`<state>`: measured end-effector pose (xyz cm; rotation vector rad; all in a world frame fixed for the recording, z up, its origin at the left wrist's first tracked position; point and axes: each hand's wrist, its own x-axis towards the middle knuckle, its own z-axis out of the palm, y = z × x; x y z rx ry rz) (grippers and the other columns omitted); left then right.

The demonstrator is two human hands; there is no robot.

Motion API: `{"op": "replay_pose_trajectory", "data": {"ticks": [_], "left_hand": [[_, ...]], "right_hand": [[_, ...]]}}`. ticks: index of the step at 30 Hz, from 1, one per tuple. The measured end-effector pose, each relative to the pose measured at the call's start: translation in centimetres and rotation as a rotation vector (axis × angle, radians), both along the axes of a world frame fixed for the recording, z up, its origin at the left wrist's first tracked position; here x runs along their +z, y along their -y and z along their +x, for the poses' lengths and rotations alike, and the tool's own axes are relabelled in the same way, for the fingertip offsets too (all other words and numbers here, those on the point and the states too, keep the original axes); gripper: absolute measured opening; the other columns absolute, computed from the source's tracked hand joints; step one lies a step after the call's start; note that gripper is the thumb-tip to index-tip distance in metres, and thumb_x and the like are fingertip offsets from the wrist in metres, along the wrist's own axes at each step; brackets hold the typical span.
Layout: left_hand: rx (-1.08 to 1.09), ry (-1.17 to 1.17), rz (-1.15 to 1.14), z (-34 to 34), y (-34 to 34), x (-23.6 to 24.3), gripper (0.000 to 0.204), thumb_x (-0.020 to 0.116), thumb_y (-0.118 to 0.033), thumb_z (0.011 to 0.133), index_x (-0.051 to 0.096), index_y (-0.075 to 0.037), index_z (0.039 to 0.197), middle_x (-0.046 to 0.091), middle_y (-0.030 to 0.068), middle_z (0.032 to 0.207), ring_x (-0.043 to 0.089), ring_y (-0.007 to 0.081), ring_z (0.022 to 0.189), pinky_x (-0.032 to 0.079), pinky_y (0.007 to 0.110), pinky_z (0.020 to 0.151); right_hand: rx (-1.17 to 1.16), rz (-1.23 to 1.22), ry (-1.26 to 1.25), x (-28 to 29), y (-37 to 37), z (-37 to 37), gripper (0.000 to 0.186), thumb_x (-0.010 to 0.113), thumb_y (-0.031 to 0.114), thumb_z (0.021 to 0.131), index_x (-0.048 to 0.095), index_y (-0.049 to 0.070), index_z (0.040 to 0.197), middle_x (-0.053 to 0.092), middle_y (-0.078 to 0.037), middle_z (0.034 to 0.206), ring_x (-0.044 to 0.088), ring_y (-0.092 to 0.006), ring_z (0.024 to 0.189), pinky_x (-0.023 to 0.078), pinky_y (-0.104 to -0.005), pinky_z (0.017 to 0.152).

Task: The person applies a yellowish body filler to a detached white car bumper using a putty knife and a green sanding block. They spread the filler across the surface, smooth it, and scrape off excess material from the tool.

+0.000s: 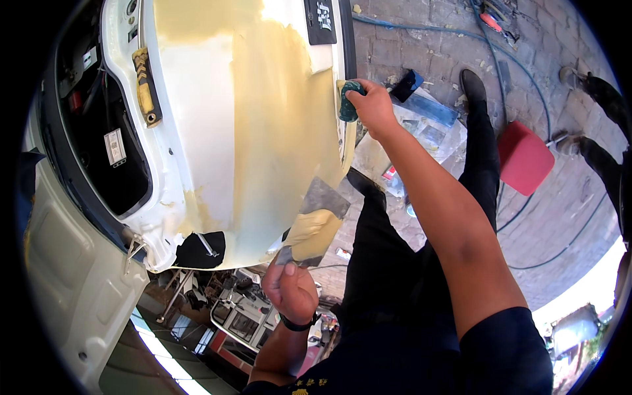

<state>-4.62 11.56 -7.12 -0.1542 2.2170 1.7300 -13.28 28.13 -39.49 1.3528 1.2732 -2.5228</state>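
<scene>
My left hand (290, 291) grips the lower corner of a grey metal putty plate (326, 197) with a thick smear of yellow putty (315, 230) on it. The plate is tilted close to the near end of a white vehicle panel (204, 99), which carries broad patches of yellow filler (283, 112). My right hand (376, 108) is closed around a dark green hand-held tool (351, 101) at the panel's right edge. Its exact kind is partly hidden by my fingers. A yellow and black knife-like tool (146, 89) lies on the panel's left frame.
Right of the panel, a paint-stained board (428, 135) lies on the brick paving with a dark blue item (407, 85) on it. Beyond are a red stool (526, 158), a blue hose (428, 27) and another person's legs (602, 158). A dark opening (99, 131) borders the panel's left.
</scene>
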Motion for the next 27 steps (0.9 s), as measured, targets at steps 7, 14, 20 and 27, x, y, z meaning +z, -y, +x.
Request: {"op": "replay_pose_trajectory", "data": {"ticks": [7,14,20,27], "left_hand": [[0.018,0.006,-0.024,0.2,1.0,0.0,0.044,0.050,-0.007,0.097,0.059,0.024,0.127,0.067,0.0302,0.128,0.065,0.0350,0.121,0.051,0.043,0.106],[0.030,-0.001,-0.027,0.0,1.1,-0.3,0.042,0.050,-0.006,0.098,0.060,0.023,0.126,0.067,0.0295,0.127,0.065,0.0337,0.121,0.051,0.042,0.106],[-0.014,0.004,0.022,-0.7,0.0,0.0,0.042,0.050,-0.007,0.098,0.060,0.023,0.125,0.066,0.0292,0.128,0.064,0.0347,0.121,0.051,0.043,0.106],[0.027,0.008,0.007,-0.5,0.2,-0.4,0.043,0.050,-0.007,0.097,0.060,0.023,0.125,0.066,0.0300,0.127,0.065,0.0353,0.120,0.052,0.044,0.106]], "right_hand": [[0.115,0.403,0.128,1.4,2.4,-1.0,0.028,0.065,0.013,0.089,0.078,0.007,0.112,0.076,-0.018,0.100,0.073,-0.0374,0.087,0.057,-0.0444,0.079],[0.301,0.708,0.166,5.4,6.2,-0.1,0.021,0.067,0.014,0.090,0.078,0.009,0.106,0.068,-0.015,0.105,0.069,-0.0371,0.098,0.057,-0.0493,0.085],[0.343,0.558,0.019,3.6,5.1,4.3,0.026,0.069,0.013,0.090,0.079,0.007,0.113,0.074,-0.017,0.101,0.073,-0.0333,0.090,0.057,-0.0433,0.081],[-0.004,0.019,0.087,-0.3,1.2,-0.4,0.028,0.069,0.012,0.090,0.077,-0.002,0.112,0.077,-0.014,0.091,0.072,-0.0215,0.079,0.056,-0.0383,0.073]]}}
